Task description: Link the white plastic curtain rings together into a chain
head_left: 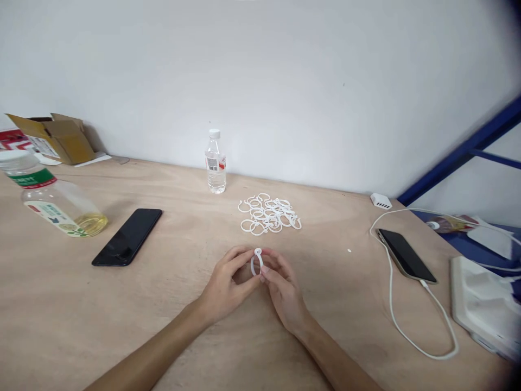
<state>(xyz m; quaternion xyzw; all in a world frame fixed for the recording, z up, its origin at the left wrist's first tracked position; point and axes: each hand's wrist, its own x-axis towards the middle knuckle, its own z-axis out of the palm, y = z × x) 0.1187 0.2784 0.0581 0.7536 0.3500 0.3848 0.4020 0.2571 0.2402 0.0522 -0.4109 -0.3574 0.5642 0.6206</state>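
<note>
Between my two hands is a white plastic ring [253, 265] with a small round eyelet at its top, held upright above the wooden table. My left hand [229, 279] pinches it from the left, its thumb at the lower part and its fingers near the eyelet. From the right, my right hand [284, 289] grips the same ring with thumb and curled fingers. Just beyond my hands lies a loose pile of similar white plastic rings [268, 214], several of them overlapping.
A water bottle [216, 163] stands behind the pile near the wall. To the left are a black phone [127, 237], a large bottle [61, 203] with yellow liquid and a cardboard box [67, 138]. At right, a charging phone [406, 255], its cable [391, 304], and a white tray [480, 293].
</note>
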